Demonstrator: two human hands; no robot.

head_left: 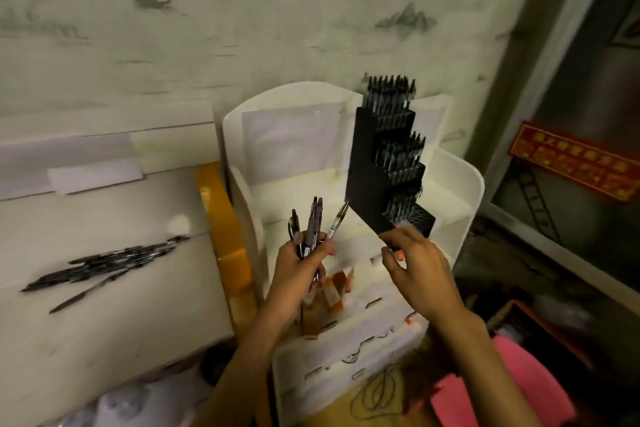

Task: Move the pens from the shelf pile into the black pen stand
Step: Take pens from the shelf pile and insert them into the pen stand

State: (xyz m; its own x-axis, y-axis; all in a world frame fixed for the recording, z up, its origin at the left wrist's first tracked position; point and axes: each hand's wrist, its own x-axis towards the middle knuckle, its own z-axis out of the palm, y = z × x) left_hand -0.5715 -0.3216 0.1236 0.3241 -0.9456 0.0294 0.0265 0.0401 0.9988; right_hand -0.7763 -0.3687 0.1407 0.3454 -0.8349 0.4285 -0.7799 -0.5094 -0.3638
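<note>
A pile of dark pens (104, 263) lies on the pale shelf (114, 218) at the left. The black stepped pen stand (370, 170) sits on a white rack at centre right, its upper tiers packed with pens and the lowest tier partly filled. My left hand (298, 270) grips a bunch of pens (311, 225) pointing upward, just left of the stand's base. My right hand (415, 270) hovers in front of the stand's lowest tier, fingers apart and curled, holding nothing that I can see.
The white rack (464, 198) has tiers below holding small orange and white items (332, 291). An orange block (225, 229) stands between shelf and rack. A pink object (519, 381) is at lower right. A red banner (571, 163) hangs at right.
</note>
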